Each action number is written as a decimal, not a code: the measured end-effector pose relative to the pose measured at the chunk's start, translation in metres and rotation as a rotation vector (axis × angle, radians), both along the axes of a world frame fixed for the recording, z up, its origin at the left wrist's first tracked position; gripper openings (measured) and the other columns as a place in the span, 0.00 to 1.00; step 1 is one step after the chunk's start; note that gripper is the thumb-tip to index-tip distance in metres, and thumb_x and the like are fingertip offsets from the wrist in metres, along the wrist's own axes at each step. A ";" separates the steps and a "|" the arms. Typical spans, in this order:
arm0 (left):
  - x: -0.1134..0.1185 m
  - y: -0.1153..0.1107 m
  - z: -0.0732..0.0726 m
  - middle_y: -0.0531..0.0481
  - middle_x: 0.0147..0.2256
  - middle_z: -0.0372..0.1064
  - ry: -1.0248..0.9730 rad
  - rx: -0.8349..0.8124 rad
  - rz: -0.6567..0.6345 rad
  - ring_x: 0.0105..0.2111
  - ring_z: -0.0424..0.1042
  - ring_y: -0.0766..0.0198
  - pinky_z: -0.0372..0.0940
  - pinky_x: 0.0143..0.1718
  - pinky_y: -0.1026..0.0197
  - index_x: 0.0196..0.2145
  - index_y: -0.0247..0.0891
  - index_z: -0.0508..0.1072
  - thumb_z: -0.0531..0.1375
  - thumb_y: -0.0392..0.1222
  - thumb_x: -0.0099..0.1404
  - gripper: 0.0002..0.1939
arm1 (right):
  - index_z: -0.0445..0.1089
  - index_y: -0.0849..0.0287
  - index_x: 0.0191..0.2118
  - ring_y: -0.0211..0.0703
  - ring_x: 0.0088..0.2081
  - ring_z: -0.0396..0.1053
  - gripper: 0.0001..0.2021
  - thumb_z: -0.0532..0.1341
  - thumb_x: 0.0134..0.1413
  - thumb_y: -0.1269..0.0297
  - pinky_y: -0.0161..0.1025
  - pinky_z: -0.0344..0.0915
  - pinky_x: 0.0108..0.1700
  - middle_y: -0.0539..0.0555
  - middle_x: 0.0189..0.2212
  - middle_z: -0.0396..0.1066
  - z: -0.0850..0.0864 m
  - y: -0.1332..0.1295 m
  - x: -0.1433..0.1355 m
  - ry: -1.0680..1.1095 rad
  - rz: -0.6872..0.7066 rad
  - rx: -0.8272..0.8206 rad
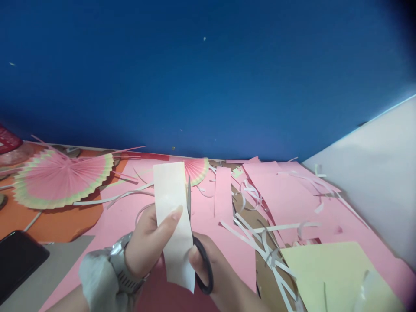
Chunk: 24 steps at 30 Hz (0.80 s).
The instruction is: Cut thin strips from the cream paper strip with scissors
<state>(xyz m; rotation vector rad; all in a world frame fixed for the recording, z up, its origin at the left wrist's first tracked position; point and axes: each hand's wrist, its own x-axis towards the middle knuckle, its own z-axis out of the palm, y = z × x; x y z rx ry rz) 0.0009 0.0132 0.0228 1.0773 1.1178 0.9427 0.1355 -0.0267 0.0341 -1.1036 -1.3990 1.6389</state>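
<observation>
A white paper strip (173,242) stands upright near the middle, with my left hand (151,240) closed on it, thumb across its front. My left wrist wears a metal watch and a pale scrunchie. My right hand (211,260) grips black-handled scissors (204,268) at the strip's right edge. The scissor blades point up along that edge; whether they are parted is hard to tell. Behind the strip, a pink pleated paper fan (198,170) with a yellow-green border is partly hidden. A larger fan (61,180) of the same kind lies at the left.
Pink sheets (292,195) cover much of the table. Curled white offcuts (273,260) and a pale yellow sheet (338,268) lie at the right. A black phone (21,262) rests at lower left, near orange paper (58,223). A blue wall (208,86) rises behind.
</observation>
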 end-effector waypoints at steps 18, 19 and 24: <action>0.006 -0.001 0.010 0.57 0.16 0.57 -0.010 0.014 0.102 0.15 0.54 0.74 0.51 0.15 0.70 0.19 0.35 0.62 0.57 0.50 0.57 0.18 | 0.68 0.63 0.31 0.39 0.24 0.58 0.31 0.49 0.47 0.35 0.35 0.59 0.26 0.51 0.20 0.60 0.002 0.000 0.000 0.040 0.030 -0.031; 0.004 -0.001 0.008 0.56 0.16 0.58 0.010 0.031 0.094 0.16 0.55 0.73 0.52 0.15 0.70 0.19 0.35 0.62 0.57 0.50 0.58 0.18 | 0.69 0.63 0.31 0.40 0.24 0.59 0.31 0.49 0.47 0.35 0.36 0.60 0.26 0.52 0.20 0.61 0.001 -0.001 0.001 0.037 0.039 -0.028; -0.001 0.000 0.003 0.55 0.17 0.58 0.096 0.129 0.008 0.17 0.57 0.71 0.55 0.17 0.69 0.19 0.35 0.63 0.56 0.50 0.58 0.17 | 0.70 0.60 0.34 0.43 0.25 0.62 0.31 0.48 0.48 0.34 0.37 0.61 0.27 0.52 0.20 0.63 -0.003 -0.003 0.003 0.018 0.060 -0.033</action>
